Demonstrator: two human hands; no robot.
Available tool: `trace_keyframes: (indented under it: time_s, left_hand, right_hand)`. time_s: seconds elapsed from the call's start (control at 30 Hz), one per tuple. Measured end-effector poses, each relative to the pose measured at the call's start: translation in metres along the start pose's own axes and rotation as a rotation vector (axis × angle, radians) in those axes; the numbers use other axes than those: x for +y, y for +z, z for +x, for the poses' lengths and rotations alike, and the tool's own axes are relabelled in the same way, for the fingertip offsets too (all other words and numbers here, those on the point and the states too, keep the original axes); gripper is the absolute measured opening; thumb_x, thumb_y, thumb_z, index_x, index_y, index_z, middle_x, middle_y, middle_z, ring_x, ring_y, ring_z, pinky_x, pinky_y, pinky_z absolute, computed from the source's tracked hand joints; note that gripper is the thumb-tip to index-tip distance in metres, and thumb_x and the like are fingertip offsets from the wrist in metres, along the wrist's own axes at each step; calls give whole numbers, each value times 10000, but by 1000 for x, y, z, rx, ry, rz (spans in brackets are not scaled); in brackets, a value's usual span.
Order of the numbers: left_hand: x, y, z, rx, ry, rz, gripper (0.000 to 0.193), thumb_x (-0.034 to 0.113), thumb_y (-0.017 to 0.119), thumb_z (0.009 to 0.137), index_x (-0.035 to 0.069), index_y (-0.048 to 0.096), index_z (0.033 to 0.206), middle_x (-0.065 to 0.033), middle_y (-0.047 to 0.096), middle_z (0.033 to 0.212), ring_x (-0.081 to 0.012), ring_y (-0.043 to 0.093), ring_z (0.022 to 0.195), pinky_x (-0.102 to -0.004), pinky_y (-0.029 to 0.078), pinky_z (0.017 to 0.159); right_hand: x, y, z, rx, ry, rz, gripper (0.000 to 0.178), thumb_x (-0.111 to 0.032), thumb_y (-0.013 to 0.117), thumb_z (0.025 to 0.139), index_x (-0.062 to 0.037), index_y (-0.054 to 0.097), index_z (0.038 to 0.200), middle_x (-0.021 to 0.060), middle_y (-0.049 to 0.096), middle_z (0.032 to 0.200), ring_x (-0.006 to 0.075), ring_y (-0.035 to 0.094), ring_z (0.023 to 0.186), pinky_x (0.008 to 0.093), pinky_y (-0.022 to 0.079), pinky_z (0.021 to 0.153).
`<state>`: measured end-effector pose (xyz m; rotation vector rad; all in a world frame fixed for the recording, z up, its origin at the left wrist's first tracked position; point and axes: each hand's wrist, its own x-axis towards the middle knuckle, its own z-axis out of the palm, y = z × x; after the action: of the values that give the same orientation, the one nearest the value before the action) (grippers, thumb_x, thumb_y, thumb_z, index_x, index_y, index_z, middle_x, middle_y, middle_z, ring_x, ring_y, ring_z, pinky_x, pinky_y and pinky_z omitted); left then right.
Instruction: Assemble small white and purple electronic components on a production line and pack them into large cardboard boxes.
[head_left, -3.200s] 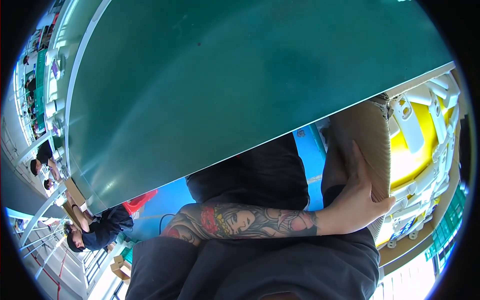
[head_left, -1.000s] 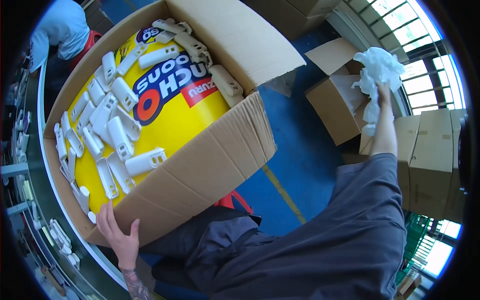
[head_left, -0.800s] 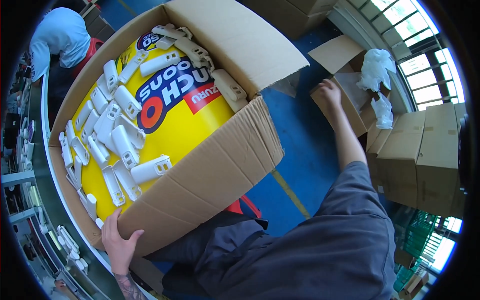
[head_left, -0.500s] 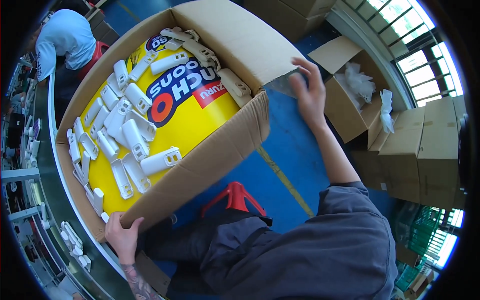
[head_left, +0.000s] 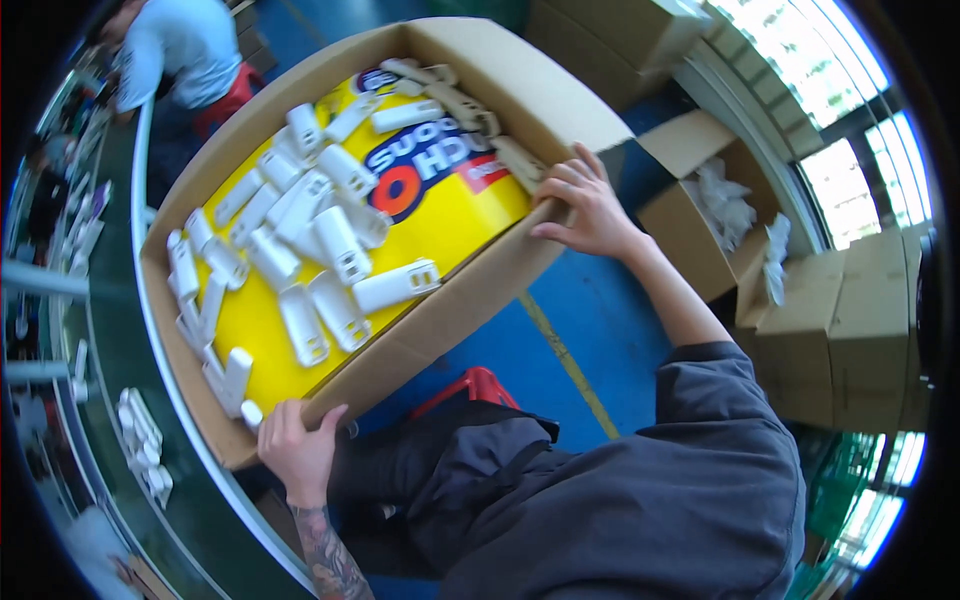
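Observation:
A large open cardboard box stands in front of me at a slant, its left side along a green conveyor belt. Fingers of my left hand are wrapped over the rim at the near left corner, thumb along the edge. My right hand grips the same near wall at its right end, fingers over the rim. Inside lies a yellow printed sheet with many white plastic casings strewn on it, mostly on the left. Along the far right wall lie several beige casings.
The green belt with its metal edge runs down the left, carrying more white parts. A co-worker sits at the far left. Behind my box's near side is a red stool. Cardboard boxes stand at right, one holding clear plastic bags.
My right hand has come from beside the box's right flap onto the near wall and closed there. My left hand keeps its corner. The box sits slightly further right in view.

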<state>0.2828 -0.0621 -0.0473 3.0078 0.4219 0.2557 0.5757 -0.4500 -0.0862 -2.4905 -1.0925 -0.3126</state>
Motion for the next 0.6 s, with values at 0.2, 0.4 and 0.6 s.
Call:
trace_keyframes:
  time_s: [0.2,0.4,0.6]
  left_hand:
    - [0,-4,16,73,80,40,454,504,827,776,87,656,831,-47,681,781,-205,655,710,-322,543,676]
    - [-11,8,35,166,115,60,457,502,836,762,87,656,820,-42,690,793,-198,655,707,-324,544,677]
    - [2,3,27,120,93,18,421,457,840,778,88,649,844,-43,682,807,-198,647,737,-329,544,719]
  right_hand:
    - [2,-19,0,-5,48,-36,417,-543,749,849,-148,694,970,76,652,1039,253,556,1162,548,121,1234]
    - [-2,-12,4,105,80,-53,395,-518,748,859,-143,688,968,81,650,1028,261,559,1147,541,129,1228]
    - [1,-11,-1,129,45,-38,379,-493,750,873,-135,685,977,87,649,1035,266,564,1121,554,130,1226]
